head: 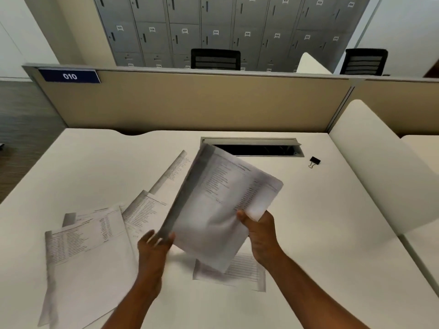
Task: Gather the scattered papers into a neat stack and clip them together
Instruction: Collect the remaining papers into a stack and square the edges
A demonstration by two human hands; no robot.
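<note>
Both hands clamp the lifted sheets (221, 205): left hand (152, 248) bottom corner, right hand (259, 233) side edge, squaring them | loose papers (88, 245) wait on desk (332, 233) | clip (314, 161) apart, for last

"010" on blue partition sign (69, 76) (white digits)

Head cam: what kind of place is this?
Most likely a shared office or co-working space. A white desk sits behind a partition bearing a numbered sign, with a wall of numbered lockers and office chairs beyond. Both hands hold papers over the desk.
</note>
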